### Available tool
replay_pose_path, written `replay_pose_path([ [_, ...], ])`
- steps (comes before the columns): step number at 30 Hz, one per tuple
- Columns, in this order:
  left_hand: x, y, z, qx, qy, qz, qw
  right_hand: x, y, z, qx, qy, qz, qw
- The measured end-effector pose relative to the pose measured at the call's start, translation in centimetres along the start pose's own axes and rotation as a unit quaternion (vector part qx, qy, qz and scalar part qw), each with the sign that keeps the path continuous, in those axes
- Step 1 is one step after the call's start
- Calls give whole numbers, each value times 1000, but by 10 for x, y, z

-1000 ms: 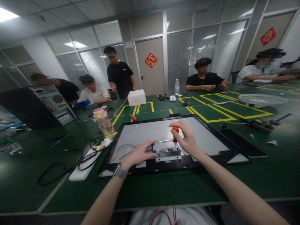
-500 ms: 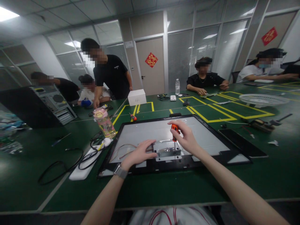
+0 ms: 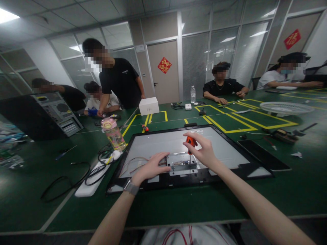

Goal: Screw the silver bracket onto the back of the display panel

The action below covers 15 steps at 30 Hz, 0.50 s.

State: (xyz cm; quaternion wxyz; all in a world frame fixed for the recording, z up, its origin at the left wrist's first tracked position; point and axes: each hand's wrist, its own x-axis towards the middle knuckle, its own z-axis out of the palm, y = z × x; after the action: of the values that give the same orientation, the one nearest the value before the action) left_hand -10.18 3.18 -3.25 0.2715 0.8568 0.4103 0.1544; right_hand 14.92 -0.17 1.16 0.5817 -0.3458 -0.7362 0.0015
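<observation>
A monitor panel (image 3: pixel 153 143) lies face down on the green table, black frame around a grey back. My right hand (image 3: pixel 203 151) is closed around an orange-handled screwdriver (image 3: pixel 190 141), held upright with its tip on a small metal board (image 3: pixel 182 165) near the panel's front edge. My left hand (image 3: pixel 152 168) rests flat, fingers spread, on the panel just left of that board, over thin wires (image 3: pixel 134 163). A watch sits on my left wrist.
A pink-lidded bottle (image 3: pixel 112 134), black cables (image 3: pixel 76 177) and a white strip lie to the left. A computer case (image 3: pixel 41 115) stands far left. A second red screwdriver (image 3: pixel 145 127), a white box (image 3: pixel 149 105), a dark phone (image 3: pixel 263 154) and several seated people surround the table.
My right hand has shifted its grip slightly on the screwdriver, which stays on the board. The standing person in black has walked closer and leans over the table at the left.
</observation>
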Motion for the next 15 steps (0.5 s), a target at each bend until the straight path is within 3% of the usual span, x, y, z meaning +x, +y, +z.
replay_pose_path([
  [5, 0, -1, 1, 3, 6, 6, 1000, -4, 3, -3, 21, -23, -30, 999],
  [15, 0, 2, 0, 5, 9, 7, 1000, 1, -4, 1, -7, 37, -26, 999],
])
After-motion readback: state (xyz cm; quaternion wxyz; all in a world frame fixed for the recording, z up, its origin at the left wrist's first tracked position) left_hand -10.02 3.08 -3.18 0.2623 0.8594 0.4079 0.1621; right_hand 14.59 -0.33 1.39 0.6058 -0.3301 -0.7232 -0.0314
